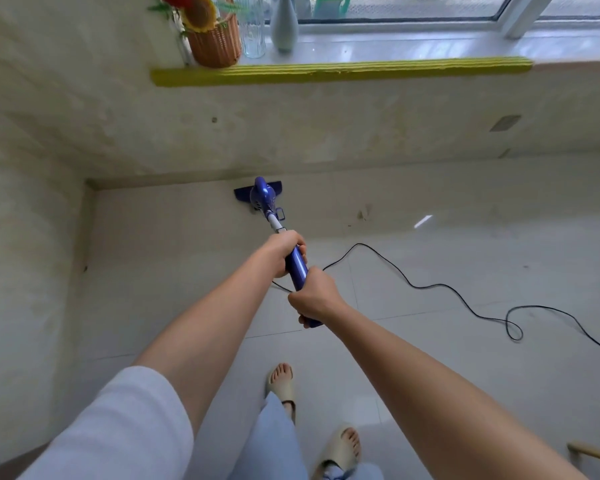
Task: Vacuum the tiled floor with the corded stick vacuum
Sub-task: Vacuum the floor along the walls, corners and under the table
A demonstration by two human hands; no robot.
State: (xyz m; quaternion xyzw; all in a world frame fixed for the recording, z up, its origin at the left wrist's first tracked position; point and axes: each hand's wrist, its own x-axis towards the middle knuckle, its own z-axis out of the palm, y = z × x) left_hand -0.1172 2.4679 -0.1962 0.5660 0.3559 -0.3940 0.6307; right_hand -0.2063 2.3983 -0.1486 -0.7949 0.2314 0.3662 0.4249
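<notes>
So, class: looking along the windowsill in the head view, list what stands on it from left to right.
Woven wicker basket of artificial sunflowers → clear ribbed glass vase → pale slim-necked ceramic bottle vase. The green container behind the glass is outside, so left out.

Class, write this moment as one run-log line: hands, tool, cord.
left hand grips vacuum handle high | right hand grips it low | vacuum head against wall base | cord trails right on tiled floor

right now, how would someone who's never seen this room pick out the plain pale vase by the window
Find the windowsill with its yellow front strip. At its left end three things stand in a row: a wicker flower basket, a clear glass vase, then the pale vase. It alone is opaque, smooth and narrow-necked.
</notes>
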